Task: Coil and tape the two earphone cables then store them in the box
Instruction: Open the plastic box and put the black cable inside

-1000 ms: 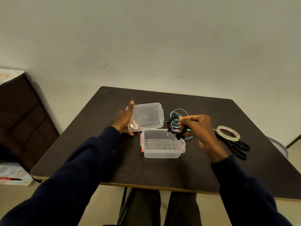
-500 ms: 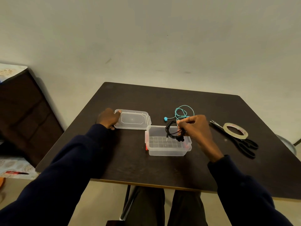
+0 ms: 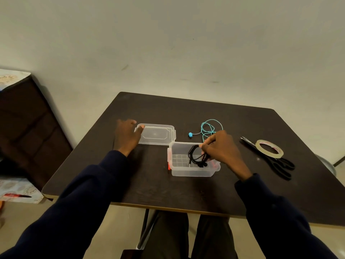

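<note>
A clear plastic box [image 3: 192,171] stands open in the middle of the dark table [image 3: 186,191]. My right hand [image 3: 222,149] pinches a coiled black earphone cable [image 3: 197,157] and holds it inside the box, low over its floor. The box's clear lid [image 3: 155,134] lies flat behind and to the left of the box. My left hand [image 3: 127,136] rests at the lid's left edge, fingers spread, thumb touching it. A teal earphone cable [image 3: 209,128] lies loosely looped on the table behind the box, partly hidden by my right hand.
A roll of clear tape [image 3: 269,148] sits on black scissors [image 3: 274,161] at the right of the table. A dark cabinet [image 3: 24,128] stands to the left of the table. The table's front edge runs just above my knees.
My left hand laid the lid flat on the table and now rests at its left edge. My right hand lowered the black coil from above the box down into it.
</note>
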`<action>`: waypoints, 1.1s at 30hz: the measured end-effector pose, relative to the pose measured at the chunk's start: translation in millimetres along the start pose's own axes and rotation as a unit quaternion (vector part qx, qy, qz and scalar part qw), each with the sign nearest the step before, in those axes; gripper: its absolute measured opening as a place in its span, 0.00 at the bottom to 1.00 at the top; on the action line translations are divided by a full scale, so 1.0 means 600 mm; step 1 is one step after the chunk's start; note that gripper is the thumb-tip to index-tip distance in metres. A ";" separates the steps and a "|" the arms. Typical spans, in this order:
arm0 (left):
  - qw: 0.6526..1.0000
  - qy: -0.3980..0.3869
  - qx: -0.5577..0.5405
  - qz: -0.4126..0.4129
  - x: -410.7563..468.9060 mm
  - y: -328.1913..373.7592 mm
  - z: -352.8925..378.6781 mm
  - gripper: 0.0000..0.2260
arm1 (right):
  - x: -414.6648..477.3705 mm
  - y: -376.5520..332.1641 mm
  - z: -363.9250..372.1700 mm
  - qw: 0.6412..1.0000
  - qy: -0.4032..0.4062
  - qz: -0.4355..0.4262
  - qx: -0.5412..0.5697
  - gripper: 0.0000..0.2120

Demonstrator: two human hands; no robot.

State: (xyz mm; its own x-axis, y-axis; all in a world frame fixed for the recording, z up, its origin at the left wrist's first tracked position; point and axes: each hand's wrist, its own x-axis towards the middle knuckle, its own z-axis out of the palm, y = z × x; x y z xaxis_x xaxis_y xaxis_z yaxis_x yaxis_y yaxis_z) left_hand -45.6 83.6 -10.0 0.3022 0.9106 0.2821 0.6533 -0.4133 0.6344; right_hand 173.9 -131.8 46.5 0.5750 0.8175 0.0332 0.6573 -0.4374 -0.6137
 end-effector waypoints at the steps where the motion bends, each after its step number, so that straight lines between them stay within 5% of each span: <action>1: 0.998 0.010 -0.053 0.021 -0.014 0.009 0.001 0.15 | 0.002 -0.001 0.005 1.000 -0.006 -0.003 -0.029 0.07; 6: 0.937 -0.165 -0.295 0.082 -0.090 0.064 0.005 0.27 | 0.000 -0.010 0.023 0.997 -0.011 -0.010 -0.069 0.07; 11: 0.915 -0.321 -0.229 0.089 -0.129 0.095 0.021 0.51 | -0.008 -0.016 0.026 0.998 -0.028 -0.009 -0.055 0.07; 18: 0.924 -0.321 -0.176 0.110 -0.129 0.102 0.025 0.51 | -0.001 -0.016 0.010 0.998 -0.049 -0.014 -0.046 0.04; 25: 0.931 -0.308 -0.160 0.114 -0.131 0.103 0.026 0.47 | -0.018 -0.027 0.034 0.948 -0.029 -0.078 -0.308 0.13; 33: 0.933 -0.307 -0.148 0.115 -0.126 0.105 0.031 0.48 | -0.037 -0.033 0.038 0.907 0.028 -0.138 -0.397 0.20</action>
State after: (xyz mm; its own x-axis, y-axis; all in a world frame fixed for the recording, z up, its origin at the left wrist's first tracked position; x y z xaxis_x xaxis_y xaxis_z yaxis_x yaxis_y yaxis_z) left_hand -14.6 -11.4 -4.8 0.8110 0.5845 0.0270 0.3293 -0.4940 0.8047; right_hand 136.8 -132.7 39.9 0.3435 0.9265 0.1533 0.9108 -0.3685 0.1860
